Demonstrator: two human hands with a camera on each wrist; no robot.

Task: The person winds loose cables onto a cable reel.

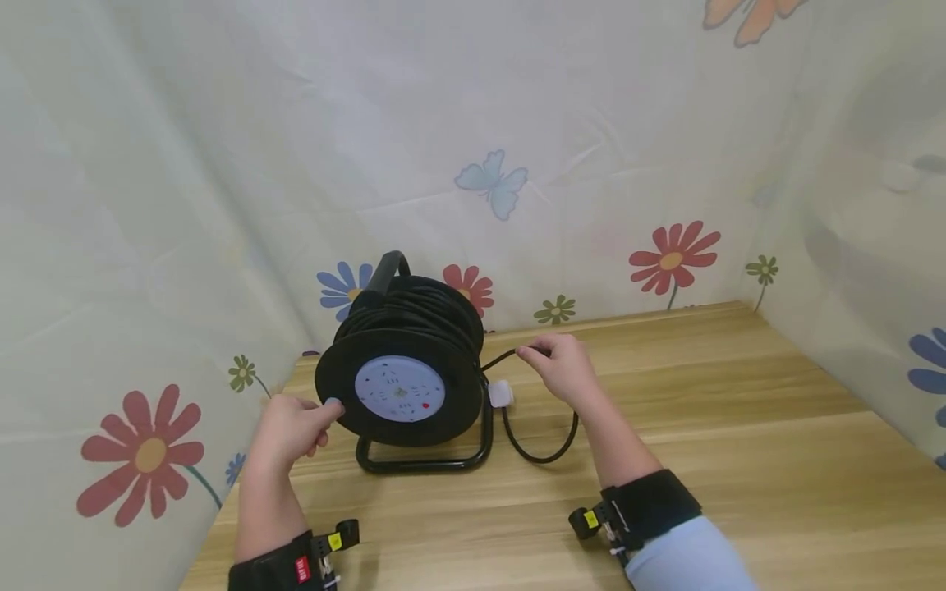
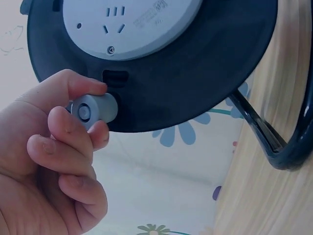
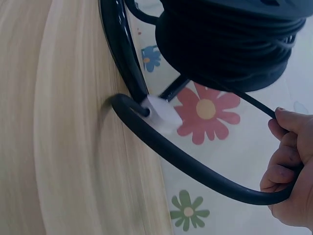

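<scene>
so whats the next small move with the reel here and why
Probably turn the grey knob with the left hand to wind the reel. That hand already pinches the knob, and the right hand grips the cable, which hangs in a slack loop on the table near the white plug, ready to be guided on.

Head view looks down from above — both wrist views sit close, sharing the cable reel (image 1: 402, 373).
</scene>
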